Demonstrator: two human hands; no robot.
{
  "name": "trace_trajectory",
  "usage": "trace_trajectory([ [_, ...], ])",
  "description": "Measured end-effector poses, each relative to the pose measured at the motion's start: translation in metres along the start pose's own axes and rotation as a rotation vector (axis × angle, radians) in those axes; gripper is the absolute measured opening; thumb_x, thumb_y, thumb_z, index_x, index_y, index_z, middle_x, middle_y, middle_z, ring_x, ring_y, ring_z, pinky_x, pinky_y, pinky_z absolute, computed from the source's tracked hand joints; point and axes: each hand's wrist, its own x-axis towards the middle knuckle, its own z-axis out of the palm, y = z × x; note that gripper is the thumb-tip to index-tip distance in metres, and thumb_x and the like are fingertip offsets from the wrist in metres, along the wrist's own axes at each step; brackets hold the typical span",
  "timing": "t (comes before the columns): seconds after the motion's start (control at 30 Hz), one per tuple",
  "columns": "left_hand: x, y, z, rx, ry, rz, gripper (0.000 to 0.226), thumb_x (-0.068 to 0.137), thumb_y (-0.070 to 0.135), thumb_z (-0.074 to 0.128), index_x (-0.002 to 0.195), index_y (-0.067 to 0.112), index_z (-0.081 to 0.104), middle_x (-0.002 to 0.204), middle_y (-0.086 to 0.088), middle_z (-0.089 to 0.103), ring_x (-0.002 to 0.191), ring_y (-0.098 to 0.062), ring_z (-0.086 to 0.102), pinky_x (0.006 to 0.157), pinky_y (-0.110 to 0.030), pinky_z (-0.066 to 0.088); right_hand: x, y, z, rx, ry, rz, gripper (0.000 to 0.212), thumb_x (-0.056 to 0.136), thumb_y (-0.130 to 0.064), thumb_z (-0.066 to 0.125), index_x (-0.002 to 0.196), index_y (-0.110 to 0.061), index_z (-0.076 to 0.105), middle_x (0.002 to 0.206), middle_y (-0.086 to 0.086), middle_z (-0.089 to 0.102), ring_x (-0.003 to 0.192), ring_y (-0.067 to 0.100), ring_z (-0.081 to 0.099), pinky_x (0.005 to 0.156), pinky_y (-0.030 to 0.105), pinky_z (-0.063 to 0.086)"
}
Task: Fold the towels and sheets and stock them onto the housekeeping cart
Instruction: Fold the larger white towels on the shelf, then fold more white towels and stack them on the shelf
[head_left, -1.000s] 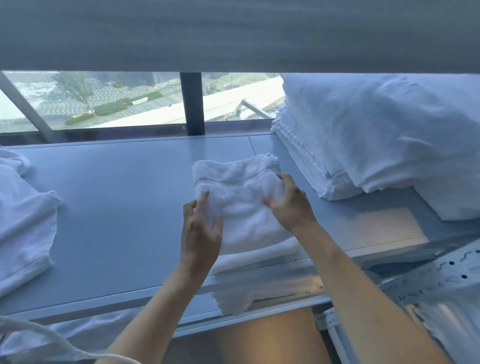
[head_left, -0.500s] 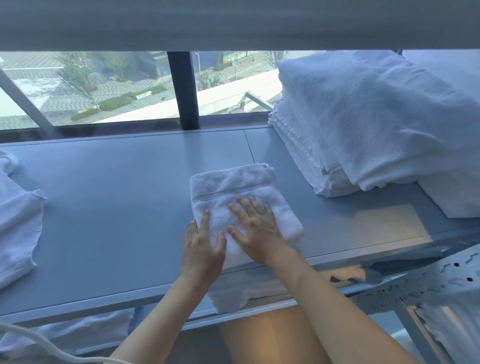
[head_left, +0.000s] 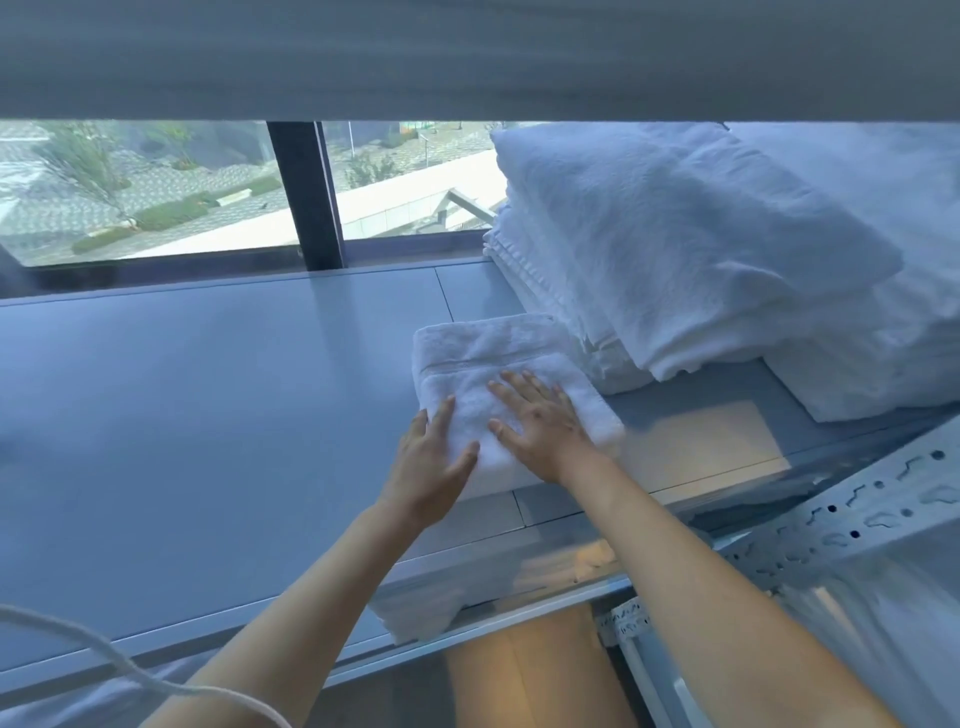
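Cord crosses the near left corner, and a perforated metal rail runs at the near right. On the grey worktop lies a folded white towel; the left hand rests at its left edge, the right hand flat on top, fingers spread. Stacked linens rise just beside it, cut off at the right, with a window behind.
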Motion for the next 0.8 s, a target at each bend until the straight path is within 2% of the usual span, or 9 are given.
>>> trace_trajectory([
  [0.2,-0.020,-0.019,-0.031,0.018,0.052,0.014,0.066,0.101,0.050,0.052,0.160,0.034,0.028,0.163,0.003,0.029,0.150,-0.012,0.025,0.114,-0.024,0.022,0.006,-0.039,0.001,0.075,0.023,-0.027,0.060,0.103,-0.046,0.047,0.158,-0.029,0.033,0.169,-0.007,0.018,0.157,0.017,0.010,0.125,0.054,0.007],
  [0.37,-0.045,-0.055,-0.099,0.119,0.161,-0.029,0.065,0.101,0.048,0.052,0.159,0.028,0.032,0.162,0.000,0.031,0.151,-0.018,0.028,0.119,-0.037,0.029,0.028,-0.126,0.017,0.127,0.049,-0.182,0.058,0.101,-0.042,0.051,0.156,-0.027,0.038,0.167,-0.005,0.025,0.155,0.018,0.015,0.124,0.054,0.011],
  [0.67,-0.131,-0.172,-0.278,0.311,0.452,-0.215,0.060,0.099,0.040,0.058,0.151,0.012,0.046,0.151,-0.013,0.048,0.142,-0.030,0.040,0.119,-0.042,0.029,0.062,-0.334,0.064,0.163,-0.036,-0.405,0.058,0.103,-0.042,0.050,0.157,-0.026,0.037,0.168,-0.002,0.024,0.155,0.022,0.018,0.124,0.050,0.014],
  [0.8,-0.175,-0.227,-0.350,0.364,0.521,-0.289,0.085,0.085,0.061,0.031,0.147,0.006,0.050,0.148,-0.018,0.052,0.140,-0.035,0.044,0.117,-0.045,0.032,0.071,-0.428,0.091,0.156,-0.078,-0.489,0.058,0.103,-0.041,0.050,0.158,-0.026,0.036,0.168,-0.002,0.024,0.155,0.022,0.018,0.124,0.046,0.014],
])
